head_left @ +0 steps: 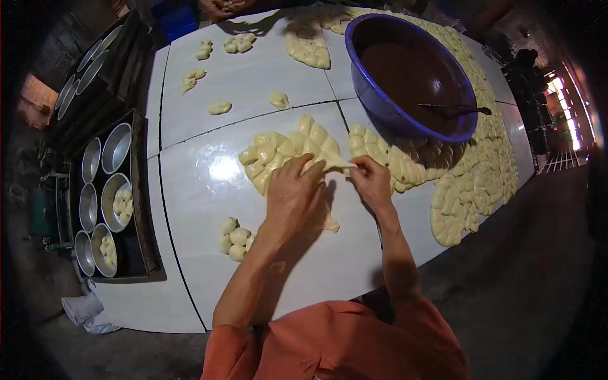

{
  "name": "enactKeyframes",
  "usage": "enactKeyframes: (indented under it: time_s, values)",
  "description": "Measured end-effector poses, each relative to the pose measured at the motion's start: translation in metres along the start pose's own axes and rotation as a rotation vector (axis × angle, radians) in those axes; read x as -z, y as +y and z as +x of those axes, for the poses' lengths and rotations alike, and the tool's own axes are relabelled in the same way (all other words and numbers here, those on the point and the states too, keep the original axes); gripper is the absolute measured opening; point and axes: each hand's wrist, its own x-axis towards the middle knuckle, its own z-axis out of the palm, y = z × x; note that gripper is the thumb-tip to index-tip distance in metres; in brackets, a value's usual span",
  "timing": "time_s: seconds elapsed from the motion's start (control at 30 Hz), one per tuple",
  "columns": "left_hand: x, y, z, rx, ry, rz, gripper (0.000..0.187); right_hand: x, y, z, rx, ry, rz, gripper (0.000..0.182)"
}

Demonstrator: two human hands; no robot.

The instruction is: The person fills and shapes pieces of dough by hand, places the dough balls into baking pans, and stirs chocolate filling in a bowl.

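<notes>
A slab of pale dough pieces, joined edge to edge, lies in the middle of the white table. Over its near right side is my left hand, fingers curled onto the dough; its thumb is hidden. My right hand pinches the end of a thin strip of dough, stretched taut toward my left hand. Beneath my hands a small tapered dough scrap touches the table. A cluster of round dough balls sits left of my left forearm.
A blue tub of brown liquid, with a dark-handled utensil, stands at the back right. More dough slabs spread around it. Round metal pans, two holding dough, rest on a dark tray at left. Another person's hand shows at the far edge.
</notes>
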Motion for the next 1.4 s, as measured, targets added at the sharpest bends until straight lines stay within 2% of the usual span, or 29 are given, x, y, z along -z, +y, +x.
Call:
enactKeyframes:
  time_s: [0.07, 0.17, 0.27, 0.37, 0.4, 0.47, 0.5, 0.53, 0.63, 0.67, 0.7, 0.77, 0.87, 0.9, 0.93, 1.03, 1.1, 1.13, 1.17, 1.23, 1.27, 1.37, 1.4]
  values:
    - [-0.017, -0.006, 0.018, -0.042, -0.111, 0.057, 0.050, 0.012, 0.005, -0.008, -0.243, -0.001, 0.416, 0.019]
    - [-0.036, -0.014, 0.034, -0.075, -0.211, 0.098, 0.056, 0.010, 0.018, -0.010, -0.113, 0.109, 0.534, 0.026]
    - [-0.044, -0.021, 0.039, -0.100, -0.196, 0.088, 0.061, 0.002, -0.005, -0.004, -0.142, 0.072, 0.530, 0.036]
    - [-0.049, -0.024, 0.045, -0.110, -0.235, 0.114, 0.066, -0.013, 0.009, 0.005, -0.067, -0.041, 0.004, 0.034]
    - [-0.049, -0.026, 0.048, -0.125, -0.269, 0.123, 0.067, -0.018, 0.011, 0.006, -0.021, 0.047, 0.029, 0.032]
    - [-0.056, -0.027, 0.052, -0.160, -0.265, 0.127, 0.062, -0.017, 0.031, 0.007, -0.024, 0.064, 0.159, 0.030]
    - [-0.062, -0.030, 0.053, -0.174, -0.262, 0.130, 0.060, -0.015, 0.020, 0.005, -0.072, 0.052, 0.322, 0.027]
    - [-0.067, -0.031, 0.054, -0.239, -0.168, 0.161, 0.046, -0.013, 0.010, 0.002, -0.123, 0.049, 0.483, 0.024]
    - [-0.059, -0.025, 0.060, -0.244, -0.322, 0.128, 0.035, 0.018, -0.002, -0.011, -0.317, -0.055, 0.508, 0.022]
    - [-0.058, -0.021, 0.060, -0.234, -0.281, 0.098, 0.031, 0.025, -0.005, -0.015, -0.316, -0.060, 0.618, 0.021]
    - [-0.059, -0.021, 0.060, -0.215, -0.307, 0.103, 0.031, 0.033, -0.002, -0.021, -0.329, -0.035, 0.624, 0.020]
    - [-0.058, -0.022, 0.060, -0.177, -0.362, 0.116, 0.031, 0.052, -0.001, -0.032, -0.345, -0.006, 0.830, 0.023]
    - [-0.065, -0.024, 0.057, -0.168, -0.346, 0.143, 0.046, 0.059, -0.008, -0.046, -0.298, 0.146, 1.109, 0.030]
    - [-0.066, -0.023, 0.056, -0.156, -0.353, 0.139, 0.051, 0.062, -0.013, -0.051, -0.266, 0.114, 1.127, 0.033]
    - [-0.066, -0.023, 0.052, -0.135, -0.365, 0.225, 0.075, 0.063, -0.020, -0.057, -0.234, 0.083, 1.144, 0.036]
    - [-0.051, -0.008, 0.045, -0.097, -0.415, 0.056, 0.103, 0.069, -0.025, -0.066, -0.182, 0.029, 1.199, 0.044]
    - [-0.036, 0.016, 0.041, -0.085, -0.472, -0.153, 0.101, 0.073, -0.021, -0.074, -0.144, 0.005, 1.294, 0.045]
    - [-0.027, 0.039, 0.036, -0.075, -0.438, -0.402, 0.096, 0.076, -0.025, -0.080, -0.156, 0.020, 1.349, 0.042]
    - [-0.021, 0.059, 0.031, -0.063, -0.400, -0.655, 0.092, 0.078, -0.029, -0.081, -0.177, 0.014, 1.281, 0.040]
    - [-0.016, 0.087, 0.027, 0.013, -0.398, -0.656, 0.080, 0.077, -0.039, -0.081, -0.217, 0.010, 1.142, 0.035]
    - [-0.016, 0.095, 0.026, 0.050, -0.396, -0.658, 0.074, 0.067, -0.035, -0.077, -0.201, 0.078, 1.108, 0.028]
    - [-0.040, 0.090, 0.017, 0.278, -0.379, -0.749, 0.058, 0.080, -0.031, -0.083, -0.326, -0.051, 0.751, 0.026]
    - [-0.048, 0.086, 0.014, 0.327, -0.404, -0.731, 0.051, 0.086, -0.039, -0.085, -0.366, -0.023, 0.514, 0.029]
